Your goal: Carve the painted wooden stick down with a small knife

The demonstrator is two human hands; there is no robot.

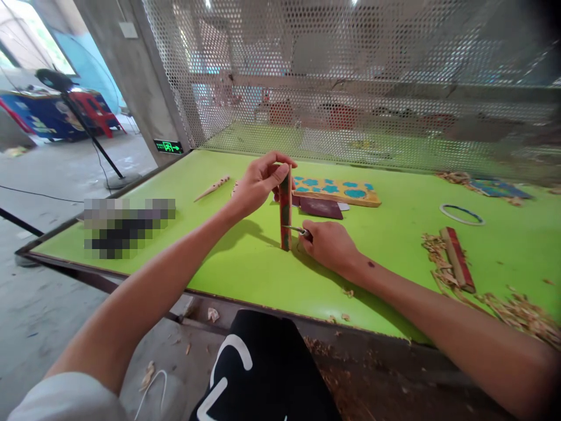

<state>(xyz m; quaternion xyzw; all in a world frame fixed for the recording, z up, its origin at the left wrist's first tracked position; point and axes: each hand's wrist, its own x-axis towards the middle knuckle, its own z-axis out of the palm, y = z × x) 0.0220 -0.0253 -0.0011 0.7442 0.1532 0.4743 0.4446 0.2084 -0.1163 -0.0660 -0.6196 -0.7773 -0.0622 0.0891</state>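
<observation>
The two hands are apart. The left hand (260,184) grips the upper end of a wooden strip (286,204), which stands upright on the table (241,275), inside its front edge. The right hand (331,242) is closed on a thin tool (295,228), its tip at the strip's lower part. A painted board (368,199) lies behind; a block (458,260) lies well apart, rightward.

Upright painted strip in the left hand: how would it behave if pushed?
The strip is probably stiff: it looks wooden and stands straight. Likely apt to tip if the left hand let go: tall, narrow base. Perhaps light too, given its slim build.
</observation>
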